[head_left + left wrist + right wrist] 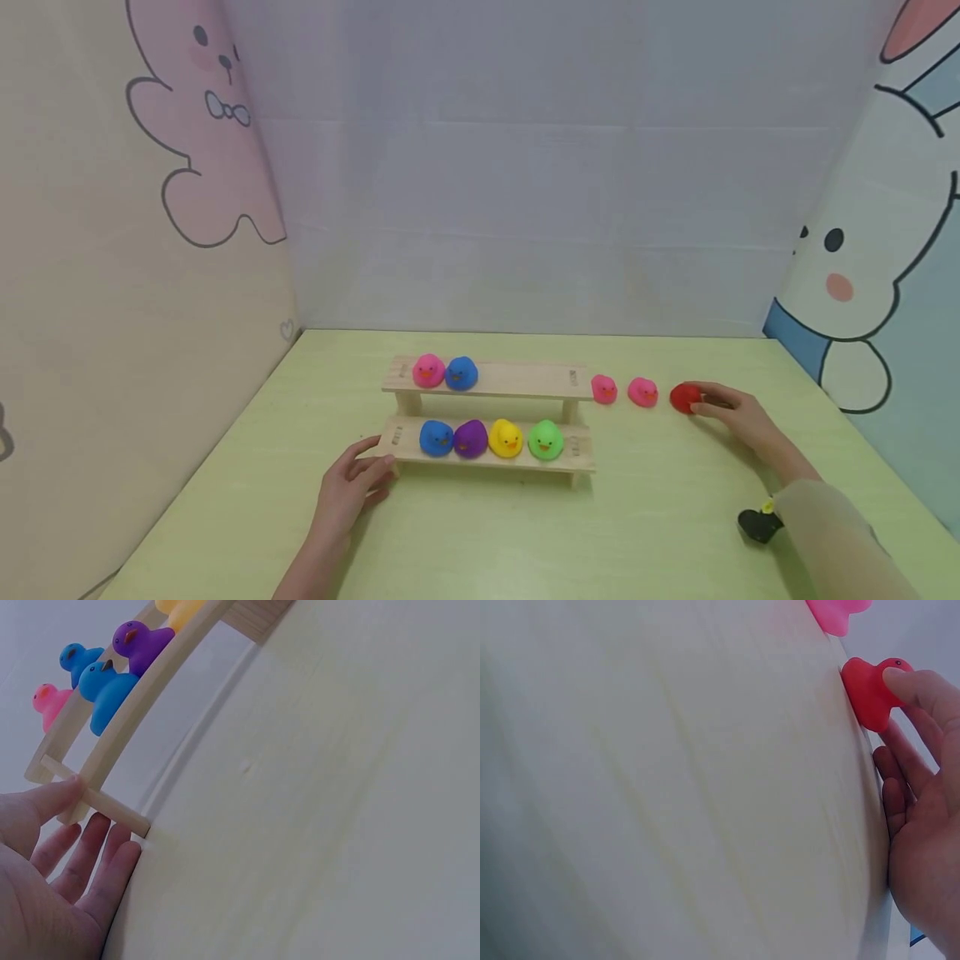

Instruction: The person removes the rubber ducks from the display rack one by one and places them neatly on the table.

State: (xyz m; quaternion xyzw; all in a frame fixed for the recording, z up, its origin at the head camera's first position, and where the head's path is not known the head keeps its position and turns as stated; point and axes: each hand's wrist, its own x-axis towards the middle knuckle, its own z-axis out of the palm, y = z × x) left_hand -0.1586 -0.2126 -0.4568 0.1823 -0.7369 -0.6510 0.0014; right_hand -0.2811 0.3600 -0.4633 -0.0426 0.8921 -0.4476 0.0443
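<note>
Wooden rack (410, 405): two tiers, standing upright on the table (480, 533), six ducks in all.
Upper shelf (525, 379): a pink duck (428, 372) and a blue duck (461, 374) side by side toward the left end; bare wood to their right.
Lower shelf (581, 446): from left to right, a second blue duck (436, 439), a purple duck (471, 440), a yellow duck (506, 439) and a green duck (546, 441).
Left hand (350, 483): thumb and fingers loosely curved about the lower shelf's left end, the thumb touching the wood.
Right hand (738, 414): narrow, pinching a red duck (684, 398) between thumb and fingers.
Red duck: right of the rack, at table level, outermost in a row with two pink ducks (642, 392).
Black toy (757, 527): on the table beside the right sleeve (840, 533), a yellow bit showing.
</note>
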